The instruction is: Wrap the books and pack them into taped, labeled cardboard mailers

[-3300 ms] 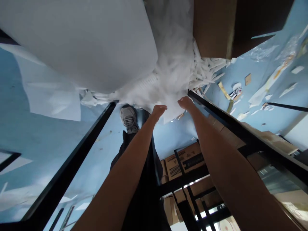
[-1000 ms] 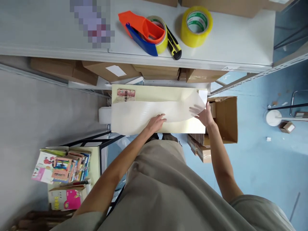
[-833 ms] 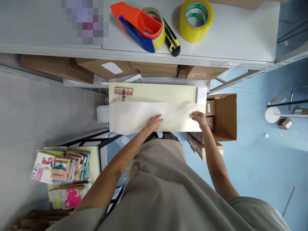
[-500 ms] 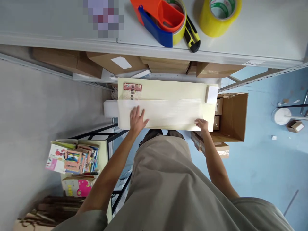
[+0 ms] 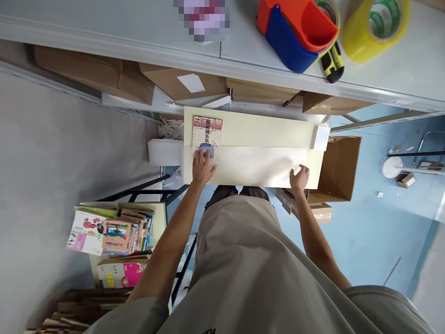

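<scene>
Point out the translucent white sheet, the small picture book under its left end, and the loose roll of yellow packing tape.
translucent white sheet (image 5: 253,163), head view, on its flat middle.
small picture book (image 5: 207,130), head view, on its uncovered cover.
roll of yellow packing tape (image 5: 378,25), head view, on its outer wall.

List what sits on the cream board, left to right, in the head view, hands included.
book → left hand → white sheet → right hand → white slip
</scene>
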`<control>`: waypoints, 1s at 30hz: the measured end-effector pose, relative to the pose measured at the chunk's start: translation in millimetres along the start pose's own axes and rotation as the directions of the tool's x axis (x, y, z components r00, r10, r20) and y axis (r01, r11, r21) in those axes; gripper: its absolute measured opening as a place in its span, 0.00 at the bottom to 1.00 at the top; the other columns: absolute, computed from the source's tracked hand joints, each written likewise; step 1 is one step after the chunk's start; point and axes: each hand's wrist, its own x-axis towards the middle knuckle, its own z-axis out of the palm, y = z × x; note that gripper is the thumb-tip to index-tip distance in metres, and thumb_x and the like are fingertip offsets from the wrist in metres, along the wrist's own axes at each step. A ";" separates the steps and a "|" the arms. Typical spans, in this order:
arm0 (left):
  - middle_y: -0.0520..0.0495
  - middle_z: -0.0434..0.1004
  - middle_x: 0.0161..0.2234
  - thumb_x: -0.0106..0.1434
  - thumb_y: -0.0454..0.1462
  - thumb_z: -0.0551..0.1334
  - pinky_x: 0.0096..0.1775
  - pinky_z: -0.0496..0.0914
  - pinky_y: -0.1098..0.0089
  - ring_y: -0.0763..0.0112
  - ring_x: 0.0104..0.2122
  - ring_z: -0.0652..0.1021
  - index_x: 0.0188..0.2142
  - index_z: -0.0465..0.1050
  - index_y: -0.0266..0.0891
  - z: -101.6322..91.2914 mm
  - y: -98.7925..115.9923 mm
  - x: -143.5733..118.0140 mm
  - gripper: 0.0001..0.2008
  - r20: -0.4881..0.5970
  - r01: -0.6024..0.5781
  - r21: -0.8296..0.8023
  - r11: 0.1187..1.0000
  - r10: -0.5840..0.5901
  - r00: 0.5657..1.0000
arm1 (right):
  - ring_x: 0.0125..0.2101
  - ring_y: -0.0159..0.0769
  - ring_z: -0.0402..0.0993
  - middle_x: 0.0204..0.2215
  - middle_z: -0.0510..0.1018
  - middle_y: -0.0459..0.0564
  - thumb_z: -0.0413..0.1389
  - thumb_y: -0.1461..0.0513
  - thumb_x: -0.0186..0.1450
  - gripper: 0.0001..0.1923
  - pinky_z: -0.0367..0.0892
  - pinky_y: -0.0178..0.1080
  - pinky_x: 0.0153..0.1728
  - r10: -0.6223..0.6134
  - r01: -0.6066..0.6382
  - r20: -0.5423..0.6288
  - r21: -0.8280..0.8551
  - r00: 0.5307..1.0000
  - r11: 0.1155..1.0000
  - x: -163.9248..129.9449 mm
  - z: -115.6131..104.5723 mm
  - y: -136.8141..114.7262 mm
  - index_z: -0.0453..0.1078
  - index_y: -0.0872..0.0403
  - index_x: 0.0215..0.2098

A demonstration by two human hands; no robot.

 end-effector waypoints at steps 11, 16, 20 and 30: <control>0.26 0.60 0.82 0.74 0.35 0.63 0.80 0.59 0.42 0.36 0.82 0.62 0.76 0.71 0.32 -24.1 -16.4 33.3 0.32 -0.085 -0.068 -0.128 0.989 0.057 0.995 | 0.69 0.53 0.72 0.69 0.77 0.64 0.57 0.64 0.81 0.20 0.74 0.53 0.70 -0.647 0.737 0.545 0.076 0.533 0.672 -94.3 199.5 -236.9 0.76 0.56 0.69; 0.19 0.74 0.71 0.74 0.36 0.66 0.75 0.67 0.44 0.34 0.74 0.73 0.73 0.71 0.28 -56.0 -13.2 84.3 0.30 -0.178 0.139 -0.174 0.975 -0.170 0.969 | 0.71 0.53 0.69 0.76 0.71 0.65 0.57 0.65 0.80 0.28 0.72 0.52 0.73 -0.529 0.642 0.568 0.003 0.630 0.767 -83.2 224.8 -261.4 0.68 0.58 0.76; 0.16 0.81 0.64 0.72 0.43 0.74 0.66 0.76 0.48 0.33 0.65 0.82 0.69 0.72 0.24 -82.7 -7.1 120.9 0.33 -0.116 0.376 -0.181 0.909 -0.400 0.909 | 0.74 0.51 0.67 0.78 0.68 0.67 0.57 0.66 0.79 0.33 0.71 0.51 0.73 -0.500 0.614 0.583 0.002 0.640 0.789 -78.4 227.2 -266.8 0.62 0.59 0.81; 0.34 0.91 0.51 0.71 0.46 0.73 0.51 0.77 0.63 0.48 0.55 0.89 0.47 0.82 0.40 -110.1 -40.8 141.8 0.13 0.085 0.350 -0.133 0.927 -0.341 0.936 | 0.65 0.45 0.78 0.66 0.82 0.57 0.64 0.66 0.76 0.19 0.76 0.43 0.63 -0.525 0.630 0.598 0.043 0.605 0.775 -69.8 218.9 -281.2 0.77 0.50 0.64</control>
